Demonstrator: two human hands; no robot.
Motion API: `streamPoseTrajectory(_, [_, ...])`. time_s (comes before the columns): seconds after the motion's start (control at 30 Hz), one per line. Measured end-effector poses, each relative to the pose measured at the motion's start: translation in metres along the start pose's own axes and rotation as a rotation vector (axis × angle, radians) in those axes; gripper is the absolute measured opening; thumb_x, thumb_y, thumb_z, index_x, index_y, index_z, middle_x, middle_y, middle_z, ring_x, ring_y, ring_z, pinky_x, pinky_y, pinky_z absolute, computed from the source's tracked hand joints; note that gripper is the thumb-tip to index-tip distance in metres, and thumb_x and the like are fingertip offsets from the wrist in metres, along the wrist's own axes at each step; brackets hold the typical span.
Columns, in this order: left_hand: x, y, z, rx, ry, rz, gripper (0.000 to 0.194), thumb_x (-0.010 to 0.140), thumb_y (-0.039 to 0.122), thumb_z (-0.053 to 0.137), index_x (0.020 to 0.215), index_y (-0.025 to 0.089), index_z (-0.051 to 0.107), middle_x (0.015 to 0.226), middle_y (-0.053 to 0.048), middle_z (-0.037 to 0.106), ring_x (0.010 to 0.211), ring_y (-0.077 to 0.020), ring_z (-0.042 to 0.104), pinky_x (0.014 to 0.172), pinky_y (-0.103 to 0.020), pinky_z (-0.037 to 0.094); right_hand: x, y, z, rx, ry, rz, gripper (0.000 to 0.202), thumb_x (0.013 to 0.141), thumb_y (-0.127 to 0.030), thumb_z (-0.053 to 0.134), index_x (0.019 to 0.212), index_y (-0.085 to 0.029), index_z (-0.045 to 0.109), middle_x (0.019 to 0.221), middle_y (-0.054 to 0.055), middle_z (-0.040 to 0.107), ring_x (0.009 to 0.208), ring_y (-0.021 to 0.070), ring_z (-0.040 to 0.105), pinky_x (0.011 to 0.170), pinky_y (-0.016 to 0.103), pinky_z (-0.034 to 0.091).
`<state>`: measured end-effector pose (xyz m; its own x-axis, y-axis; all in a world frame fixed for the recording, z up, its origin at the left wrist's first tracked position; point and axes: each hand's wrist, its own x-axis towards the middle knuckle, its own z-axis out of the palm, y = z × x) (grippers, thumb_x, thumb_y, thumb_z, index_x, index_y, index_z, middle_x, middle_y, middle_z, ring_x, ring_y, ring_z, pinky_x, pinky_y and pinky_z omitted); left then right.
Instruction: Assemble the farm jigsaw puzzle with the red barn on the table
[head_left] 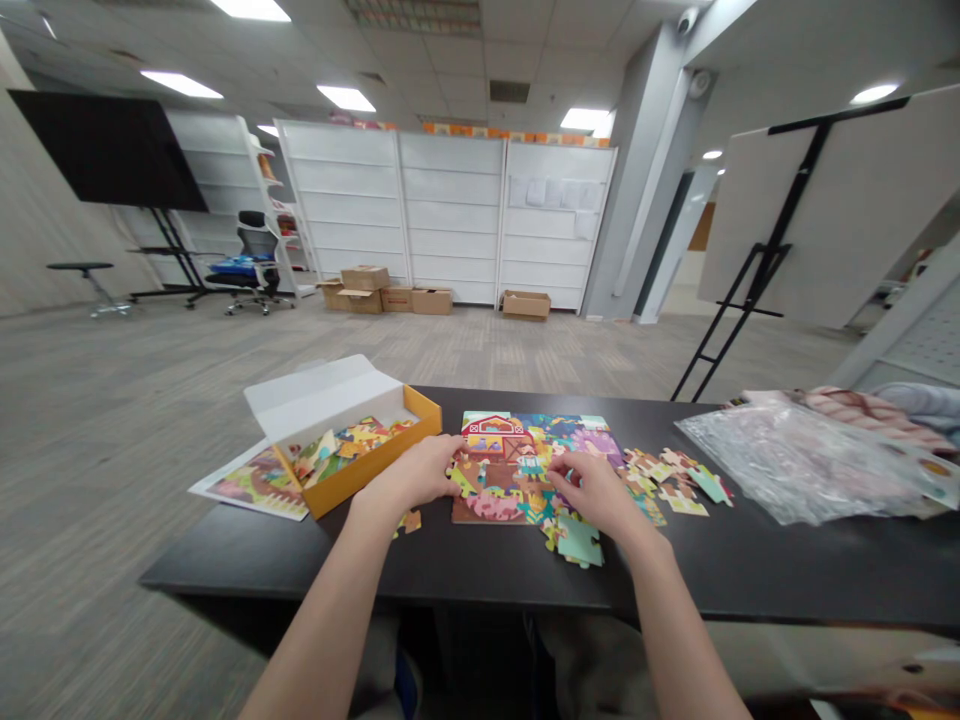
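A colourful jigsaw puzzle [499, 475] with a red barn lies on the black table [450, 570]. My left hand [424, 468] rests at the puzzle's left edge, its fingers bent; whether a piece is under the fingertips is too small to tell. Over the puzzle's right half is my right hand [589, 485], thumb and forefinger pinched together at the surface, with what they hold hidden. Loose pieces [579, 540] lie just below that hand, and more loose pieces [679, 478] are spread to its right.
An open yellow box [367, 470] holding puzzle pieces stands at the left, partly over a printed picture sheet [259, 485]. A small piece [411, 521] lies near my left wrist. Clear plastic bags [802, 460] and striped cloth [877, 418] lie at the right.
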<state>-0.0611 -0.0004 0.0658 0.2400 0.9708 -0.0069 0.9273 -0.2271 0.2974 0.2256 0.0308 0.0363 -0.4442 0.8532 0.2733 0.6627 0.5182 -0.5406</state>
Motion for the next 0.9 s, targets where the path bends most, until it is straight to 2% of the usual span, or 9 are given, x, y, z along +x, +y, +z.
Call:
streamPoseTrajectory(0.17, [-0.003,0.004,-0.005,-0.006,-0.016,-0.036,0.050,0.071,0.030,0.077,0.118,0.020,0.064,0.111,-0.009,0.072,0.101,-0.0265,0.068,0.083,-0.030,0.050,-0.001,0.002,0.002,0.028,-0.020,0.008,0.019,0.090,-0.028,0.054,0.080,-0.020,0.067,0.074,0.002,0.070,0.058,0.0148,0.060,0.058,0.027,0.043])
streamPoseTrajectory(0.27, [-0.004,0.006,-0.006,-0.007,0.003,-0.028,0.046,0.074,0.035,0.075,0.117,0.022,0.064,0.112,-0.008,0.072,0.103,-0.0264,0.068,0.084,-0.029,0.050,-0.001,0.002,0.002,-0.001,-0.016,-0.007,0.019,0.090,-0.028,0.054,0.080,-0.020,0.068,0.075,0.002,0.070,0.061,0.0154,0.060,0.059,0.027,0.043])
streamPoseTrajectory(0.37, [-0.003,0.010,-0.004,-0.006,0.028,-0.012,0.044,0.077,0.036,0.072,0.117,0.022,0.063,0.111,-0.009,0.072,0.104,-0.0274,0.067,0.084,-0.031,0.050,0.000,0.001,0.003,-0.021,-0.017,-0.011,0.018,0.089,-0.027,0.055,0.080,-0.020,0.069,0.076,0.003,0.071,0.062,0.0158,0.060,0.060,0.027,0.043])
streamPoseTrajectory(0.53, [0.001,0.022,0.004,0.027,0.005,0.010,0.045,0.078,0.034,0.070,0.121,0.025,0.061,0.109,-0.007,0.072,0.100,-0.0273,0.067,0.080,-0.031,0.050,0.001,0.001,0.004,-0.018,-0.035,-0.007,0.018,0.090,-0.027,0.054,0.082,-0.020,0.068,0.079,0.003,0.072,0.063,0.0157,0.060,0.060,0.027,0.043])
streamPoseTrajectory(0.67, [0.004,0.032,0.007,0.052,0.013,0.020,0.048,0.079,0.035,0.070,0.125,0.025,0.059,0.114,-0.009,0.071,0.105,-0.0287,0.066,0.083,-0.032,0.049,0.001,0.002,0.005,-0.027,-0.047,-0.003,0.018,0.091,-0.029,0.054,0.082,-0.020,0.067,0.080,0.003,0.071,0.064,0.0159,0.060,0.060,0.027,0.042])
streamPoseTrajectory(0.9, [0.011,0.042,0.012,0.076,0.009,0.060,0.034,0.081,0.038,0.069,0.111,0.024,0.062,0.112,-0.008,0.073,0.107,-0.0285,0.066,0.086,-0.034,0.049,0.000,0.001,0.003,-0.018,-0.042,-0.005,0.019,0.091,-0.029,0.054,0.080,-0.020,0.066,0.078,0.003,0.071,0.065,0.0161,0.060,0.061,0.027,0.041])
